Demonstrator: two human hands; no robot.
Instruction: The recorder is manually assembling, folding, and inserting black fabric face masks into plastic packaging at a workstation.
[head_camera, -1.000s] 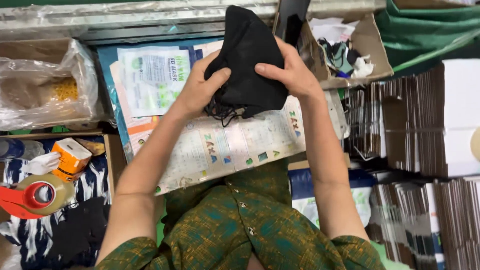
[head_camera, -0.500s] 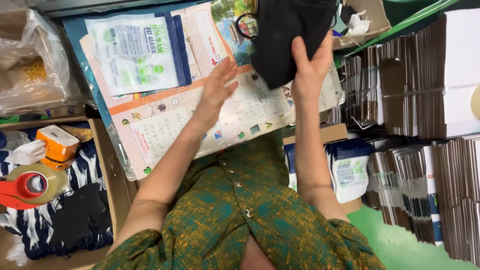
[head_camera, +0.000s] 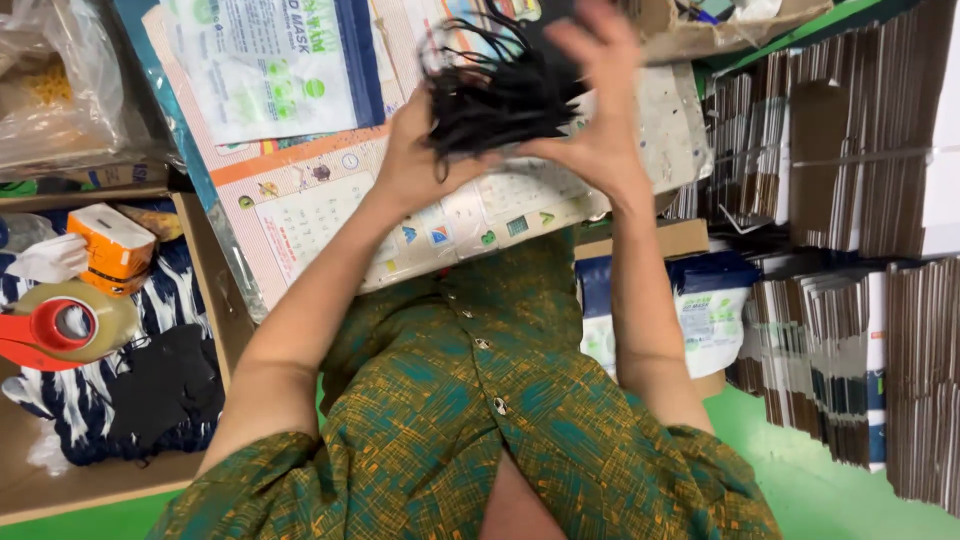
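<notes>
hidden: the top of your stack of black masks (head_camera: 505, 85) runs off the far edge of the picture, and your right hand (head_camera: 598, 110) is blurred, its fingertips hard to make out.
cut off: the mask packet (head_camera: 270, 65) on the far left loses its top at the frame edge; the box (head_camera: 735, 15) far right shows only its near rim.
left hand: your left hand (head_camera: 415, 160) is raised with the palm cupped under the near left side of the stack, fingers curled onto it, holding it.
right hand: you press it flat against the right side of the stack, fingers spread and pointing far, clamping the masks between both hands.
masks: held up above the printed sheet (head_camera: 400, 200), ear loops dangling loose towards you.
change: half a second ago your left hand lay open on the sheet, off the stack; now it grips it, and the stack has turned so the loops show.
around: a tape roll (head_camera: 65, 325) and an orange carton (head_camera: 115, 245) sit near left; flat cardboard stacks (head_camera: 850, 200) stand on the right.
</notes>
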